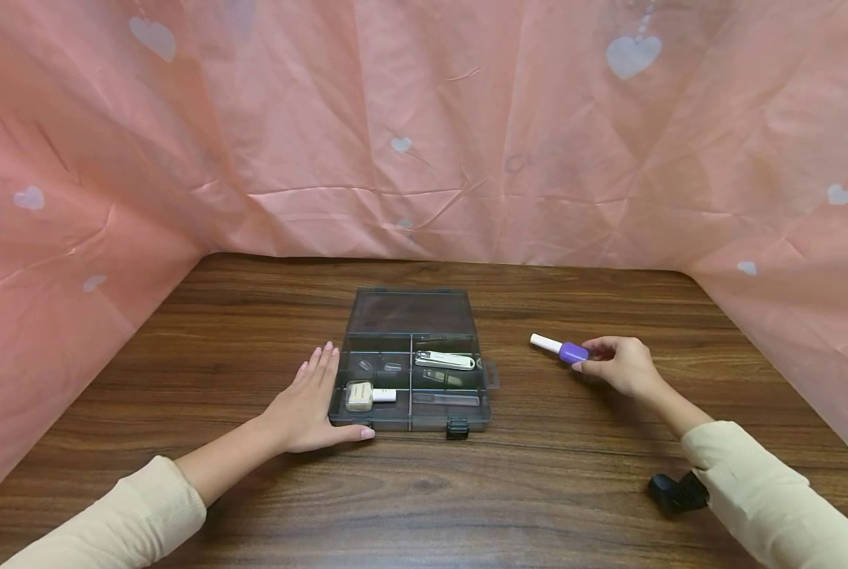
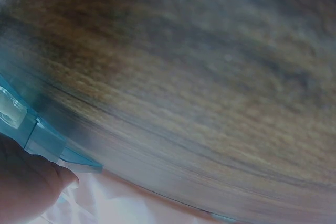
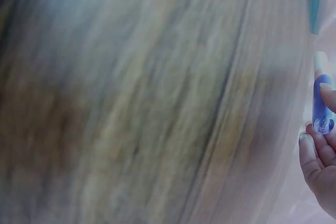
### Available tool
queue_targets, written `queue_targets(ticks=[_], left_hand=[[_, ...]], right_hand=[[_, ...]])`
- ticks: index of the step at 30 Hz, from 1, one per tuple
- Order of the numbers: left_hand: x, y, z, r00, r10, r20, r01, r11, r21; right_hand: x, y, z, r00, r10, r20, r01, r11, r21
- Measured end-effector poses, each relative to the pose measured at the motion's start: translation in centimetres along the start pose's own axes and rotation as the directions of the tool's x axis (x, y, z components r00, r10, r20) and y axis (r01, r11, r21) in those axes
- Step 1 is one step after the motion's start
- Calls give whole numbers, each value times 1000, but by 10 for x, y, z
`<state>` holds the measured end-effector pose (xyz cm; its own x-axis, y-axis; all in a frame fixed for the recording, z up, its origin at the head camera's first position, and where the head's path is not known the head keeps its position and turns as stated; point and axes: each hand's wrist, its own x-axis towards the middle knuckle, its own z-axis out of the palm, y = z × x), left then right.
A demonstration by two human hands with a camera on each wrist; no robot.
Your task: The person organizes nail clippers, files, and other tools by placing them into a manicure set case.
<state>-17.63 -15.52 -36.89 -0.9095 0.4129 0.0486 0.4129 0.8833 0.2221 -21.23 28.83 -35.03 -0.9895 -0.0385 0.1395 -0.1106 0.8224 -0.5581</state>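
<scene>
My right hand (image 1: 624,365) pinches a purple nail polish bottle (image 1: 574,352) with a long white cap, which points to the left; the right wrist view also shows the bottle (image 3: 321,103) between thumb and fingers. My left hand (image 1: 310,407) lies with straight fingers along the left side of a dark see-through compartment box (image 1: 410,424), its thumb at the front edge. The box's lid (image 1: 409,311) is folded back. Inside, a pale bottle with a white cap (image 1: 359,396) lies front left, and a white nail clipper (image 1: 445,360) lies on the right.
Other compartments hold small clear pieces (image 1: 392,367), a small flat item (image 1: 442,378) and a clear strip (image 1: 446,400). A black object (image 1: 678,494) shows by the right sleeve. Pink cloth (image 1: 452,158) with hearts encloses the wooden table (image 1: 424,506) at the back and sides.
</scene>
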Motion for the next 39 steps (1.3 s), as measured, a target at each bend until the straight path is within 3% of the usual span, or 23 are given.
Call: queue_targets(ticks=[13, 20, 39], left_hand=[[0, 0, 0, 1000, 1, -3, -1, 1000, 1], [0, 0, 0, 1000, 2, -3, -2, 1000, -1], [0, 1, -1, 1000, 2, -6, -2, 1000, -13]], right_hand=[[-6, -20, -1, 998, -55, -16, 56, 995, 84], [-11, -34, 4, 997, -74, -15, 76, 982, 173], [-21, -58, 17, 992, -121, -47, 130, 951, 279]])
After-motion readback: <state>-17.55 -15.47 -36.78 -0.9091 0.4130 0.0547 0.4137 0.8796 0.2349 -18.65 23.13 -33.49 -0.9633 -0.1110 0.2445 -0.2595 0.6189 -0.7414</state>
